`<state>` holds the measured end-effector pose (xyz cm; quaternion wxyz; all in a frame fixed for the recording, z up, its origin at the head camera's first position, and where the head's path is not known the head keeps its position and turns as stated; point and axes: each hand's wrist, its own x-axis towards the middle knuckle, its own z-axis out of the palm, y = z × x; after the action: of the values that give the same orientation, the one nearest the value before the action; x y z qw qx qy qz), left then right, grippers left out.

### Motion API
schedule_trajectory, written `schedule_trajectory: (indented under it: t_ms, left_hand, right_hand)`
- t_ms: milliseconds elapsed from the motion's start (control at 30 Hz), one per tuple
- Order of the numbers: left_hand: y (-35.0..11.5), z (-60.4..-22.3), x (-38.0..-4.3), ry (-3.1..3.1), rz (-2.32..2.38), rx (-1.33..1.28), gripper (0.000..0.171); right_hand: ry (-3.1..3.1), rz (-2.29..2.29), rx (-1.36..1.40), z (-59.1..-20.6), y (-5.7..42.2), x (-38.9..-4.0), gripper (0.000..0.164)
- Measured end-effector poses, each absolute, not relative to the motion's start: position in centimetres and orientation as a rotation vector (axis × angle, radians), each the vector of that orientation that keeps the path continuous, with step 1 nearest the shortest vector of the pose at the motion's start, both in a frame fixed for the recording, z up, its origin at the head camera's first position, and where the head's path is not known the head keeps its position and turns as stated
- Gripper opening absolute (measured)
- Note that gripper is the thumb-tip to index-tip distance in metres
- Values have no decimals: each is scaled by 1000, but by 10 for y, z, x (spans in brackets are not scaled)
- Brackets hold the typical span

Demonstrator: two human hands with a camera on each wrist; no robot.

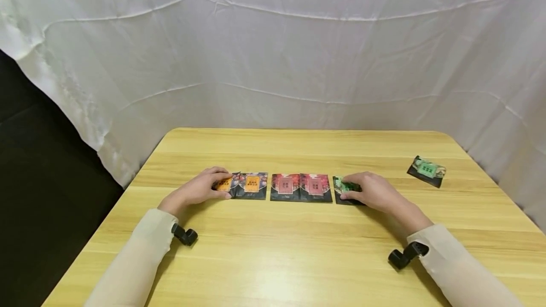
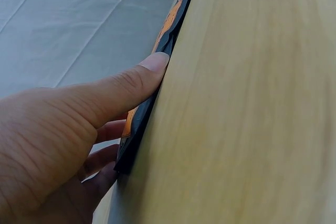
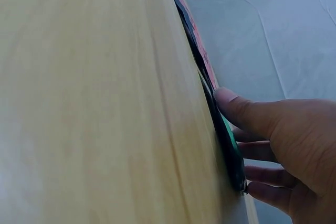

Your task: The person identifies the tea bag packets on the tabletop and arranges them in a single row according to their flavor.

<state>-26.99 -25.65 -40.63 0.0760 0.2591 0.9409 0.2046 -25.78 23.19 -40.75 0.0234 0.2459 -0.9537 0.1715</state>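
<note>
Flat dark sachets lie in a row across the table. At the row's left end my left hand holds an orange-labelled sachet, thumb at its near edge and fingers over its far side. A second orange-labelled sachet adjoins it. Two red-pink sachets sit side by side in the middle. My right hand grips a green-labelled sachet just right of them and covers part of it. In the right wrist view, the thumb meets that sachet's near edge, with the other fingers behind it.
Another green-labelled sachet lies tilted by itself at the table's far right. The wooden table has rounded far corners. A pale cloth hangs behind it, and a black area fills the left side.
</note>
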Motion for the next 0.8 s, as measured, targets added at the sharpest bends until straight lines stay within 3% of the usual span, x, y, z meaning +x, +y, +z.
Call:
schedule_trajectory:
  t_ms: [600, 800]
  left_hand:
    - [-257, -406, -269, 2811, 617, 756, 76]
    - [-257, -406, -268, 2813, 620, 751, 76]
  right_hand:
    - [-2931, 579, 746, -396, 242, -260, 50]
    - [-2978, 650, 642, -386, 258, -263, 59]
